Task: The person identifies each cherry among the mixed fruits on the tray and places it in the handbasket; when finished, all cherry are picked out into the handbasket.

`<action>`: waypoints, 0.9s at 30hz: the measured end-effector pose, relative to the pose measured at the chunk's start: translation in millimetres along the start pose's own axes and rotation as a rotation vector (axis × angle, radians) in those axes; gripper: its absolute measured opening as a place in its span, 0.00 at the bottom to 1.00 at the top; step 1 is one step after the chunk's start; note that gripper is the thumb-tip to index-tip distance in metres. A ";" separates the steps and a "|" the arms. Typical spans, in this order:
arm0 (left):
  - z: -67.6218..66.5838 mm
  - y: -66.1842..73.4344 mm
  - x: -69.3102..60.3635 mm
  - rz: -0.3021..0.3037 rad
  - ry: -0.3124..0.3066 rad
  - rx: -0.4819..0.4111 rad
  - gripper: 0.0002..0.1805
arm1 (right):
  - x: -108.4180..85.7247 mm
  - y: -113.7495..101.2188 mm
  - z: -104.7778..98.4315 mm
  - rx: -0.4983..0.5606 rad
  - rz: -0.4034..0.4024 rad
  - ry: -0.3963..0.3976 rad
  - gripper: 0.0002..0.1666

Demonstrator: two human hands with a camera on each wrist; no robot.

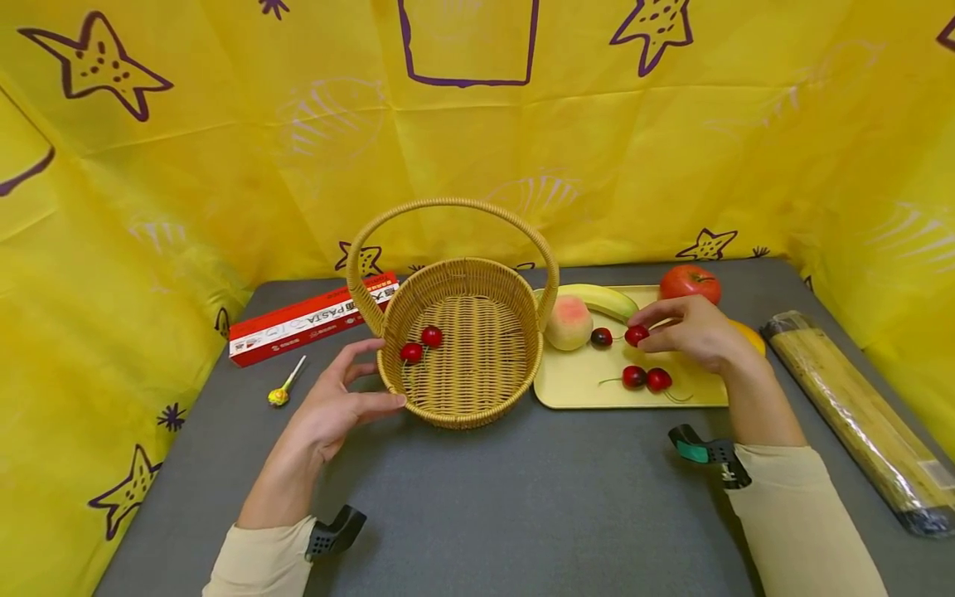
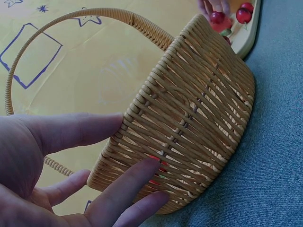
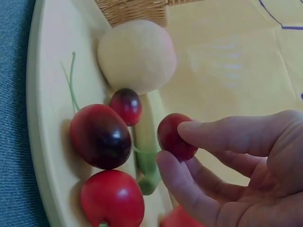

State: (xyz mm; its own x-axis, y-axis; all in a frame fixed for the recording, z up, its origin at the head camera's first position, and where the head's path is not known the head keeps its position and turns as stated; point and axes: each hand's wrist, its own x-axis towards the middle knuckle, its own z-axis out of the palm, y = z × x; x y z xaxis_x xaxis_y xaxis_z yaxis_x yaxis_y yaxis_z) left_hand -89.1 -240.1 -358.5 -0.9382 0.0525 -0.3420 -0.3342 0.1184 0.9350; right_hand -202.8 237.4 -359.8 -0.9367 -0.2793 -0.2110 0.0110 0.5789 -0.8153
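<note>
the right hand (image 1: 690,333) pinches a red cherry (image 3: 169,137) between thumb and fingertips, over the yellow tray (image 1: 567,386). the left hand (image 1: 334,408) has its fingers spread apart, touching the rim and outer wall of the wicker basket (image 1: 464,419) at its left side. the basket stands upright, just left of the tray, with two cherries (image 1: 431,336) inside. on the tray, a dark cherry (image 1: 601,337) lies between the peach (image 1: 569,323) and the pinched cherry; a cherry pair (image 1: 634,378) lies nearer the front edge. a banana (image 1: 610,300) lies behind the peach; a tomato (image 1: 690,283) sits at the rear.
</note>
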 end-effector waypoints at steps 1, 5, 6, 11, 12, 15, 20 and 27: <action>0.3 0.2 0.2 0.000 -0.001 -0.001 0.48 | -0.8 -0.6 -0.6 0.003 0.001 0.001 0.26; 1.6 1.1 0.9 0.002 -0.007 0.002 0.48 | -3.2 -2.7 -3.1 -0.003 0.001 0.005 0.26; 1.8 1.3 1.1 0.003 -0.008 0.004 0.48 | -3.6 -3.2 -3.6 -0.003 0.001 0.004 0.26; 2.7 2.2 1.3 0.004 -0.014 0.006 0.48 | -5.2 -4.7 -5.4 0.003 0.008 0.010 0.27; 2.8 2.3 1.2 0.006 -0.015 0.006 0.48 | -5.2 -4.6 -5.6 0.005 0.011 0.013 0.27; 2.7 2.2 1.2 0.005 -0.014 0.006 0.48 | -5.7 -5.9 -5.8 -0.002 0.015 0.024 0.27; 2.0 1.3 1.7 0.008 -0.012 0.007 0.49 | -7.4 -11.3 -6.0 -0.018 0.015 0.043 0.28; 1.2 0.3 0.7 0.007 -0.007 0.010 0.48 | -12.1 -20.8 -6.7 0.009 -0.017 0.051 0.28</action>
State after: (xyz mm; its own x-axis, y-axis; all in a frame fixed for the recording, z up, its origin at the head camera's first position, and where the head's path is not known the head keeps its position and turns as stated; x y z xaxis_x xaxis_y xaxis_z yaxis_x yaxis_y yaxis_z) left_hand -89.8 -238.8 -358.6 -0.9399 0.0604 -0.3361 -0.3266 0.1282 0.9364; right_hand -194.0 233.9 -336.6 -0.9535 -0.2492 -0.1695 -0.0019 0.5675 -0.8234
